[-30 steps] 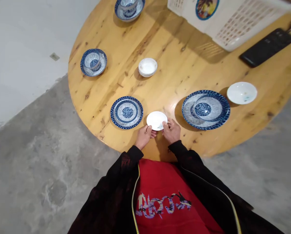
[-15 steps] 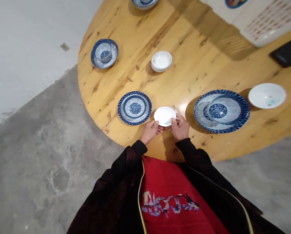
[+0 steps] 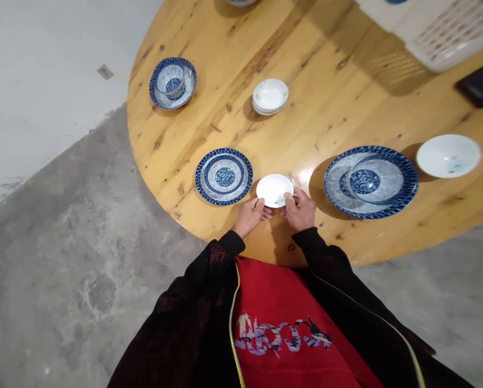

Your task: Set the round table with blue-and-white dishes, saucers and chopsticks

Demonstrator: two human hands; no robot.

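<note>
A small white dish is held near the table's front edge, between both hands. My left hand grips its lower left rim, thumb on top and fingers beneath. On its right rim, my right hand pinches the dish, thumb over the edge. A blue-and-white patterned plate with a smaller one on it lies just left of the dish. To the right stands a large blue-rimmed dish holding a blue-and-white bowl. Whether the white dish touches the table I cannot tell.
On the round wooden table are stacked small white bowls, a patterned bowl on a dish, and a white bowl. A white plastic basket and a black object occupy the far right.
The view has shifted slightly, moving the tableware a little in the picture. Both hands keep the same hold on the white dish.
</note>
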